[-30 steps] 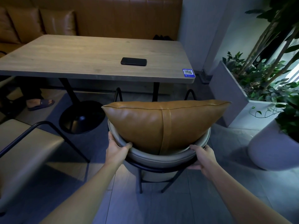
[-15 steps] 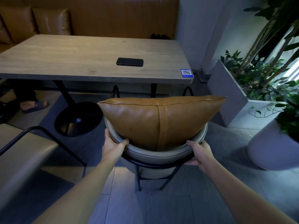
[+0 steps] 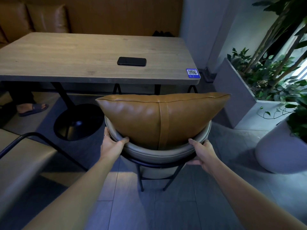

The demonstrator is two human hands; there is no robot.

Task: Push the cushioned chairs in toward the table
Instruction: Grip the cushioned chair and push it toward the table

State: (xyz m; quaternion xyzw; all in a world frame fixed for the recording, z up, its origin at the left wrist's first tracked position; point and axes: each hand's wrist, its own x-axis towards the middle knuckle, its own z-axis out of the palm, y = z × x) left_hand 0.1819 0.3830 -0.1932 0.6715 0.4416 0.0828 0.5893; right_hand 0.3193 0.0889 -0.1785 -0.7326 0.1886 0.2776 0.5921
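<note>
A chair (image 3: 157, 151) with a curved grey backrest and black metal legs stands in front of me, with a tan leather cushion (image 3: 159, 117) strapped to its back. My left hand (image 3: 111, 145) grips the left side of the backrest rim. On the right side my right hand (image 3: 202, 153) holds the rim and the black frame under it. The front of the chair sits under the near edge of the wooden table (image 3: 66, 63). A second chair (image 3: 21, 163) with a grey seat and black frame stands apart from the table at the lower left.
A black phone (image 3: 131, 61) and a blue QR sticker (image 3: 192, 73) lie on the table. The table's round black base (image 3: 78, 123) is left of the chair. A person's sandalled foot (image 3: 32, 108) rests under the table. Planters (image 3: 240, 97) and a round white pot (image 3: 280, 150) stand at the right.
The chair has slid forward toward the table with both hands still on its backrest. Its front has gone further under the table edge.
</note>
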